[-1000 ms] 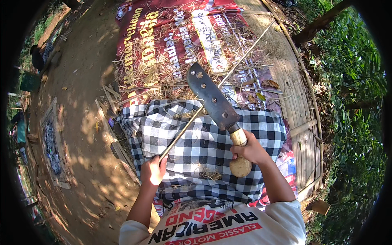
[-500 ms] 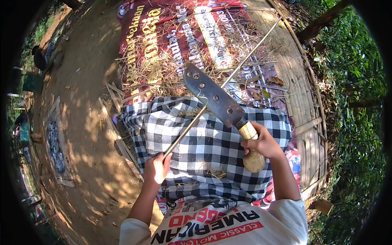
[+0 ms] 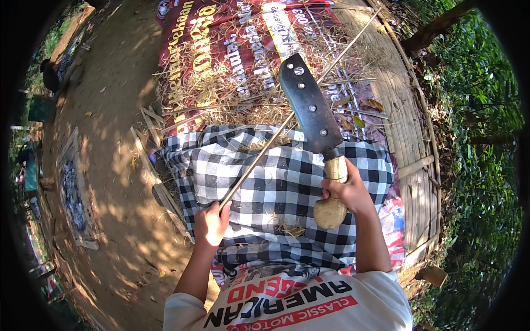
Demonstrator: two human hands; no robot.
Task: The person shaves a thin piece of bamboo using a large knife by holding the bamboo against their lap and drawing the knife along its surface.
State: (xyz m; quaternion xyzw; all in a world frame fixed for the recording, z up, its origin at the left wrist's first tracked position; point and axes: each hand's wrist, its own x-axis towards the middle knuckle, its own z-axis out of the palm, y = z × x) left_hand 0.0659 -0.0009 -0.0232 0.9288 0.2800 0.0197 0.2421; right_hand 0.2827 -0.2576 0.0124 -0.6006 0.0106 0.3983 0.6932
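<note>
My left hand [image 3: 212, 222] is closed around the near end of a long, thin bamboo stick [image 3: 259, 155]. From there the stick slants away to the upper right, passing behind the blade. In my right hand [image 3: 355, 190] is a broad-bladed knife [image 3: 312, 107], held by its pale wooden handle with a round knob at the end. Its dark, wide blade has a row of round holes or rivets and points away from me, tilted slightly left. Whether the blade touches the stick, I cannot tell. A black-and-white checked cloth [image 3: 243, 185] covers my lap below both hands.
Beyond my lap, thin curled shavings [image 3: 221, 77] litter a red printed banner [image 3: 171, 71]. A bamboo-slat platform [image 3: 414, 187] runs along the right, with dry leaves [image 3: 372, 105] near it and green plants [image 3: 486, 182] outside. Dirt ground [image 3: 121, 193] and split wood pieces [image 3: 168, 201] lie left.
The knife has moved away from me along the stick and turned more upright. A thin curl seen at the blade's edge no longer shows there. The stick's far end has shifted slightly farther away.
</note>
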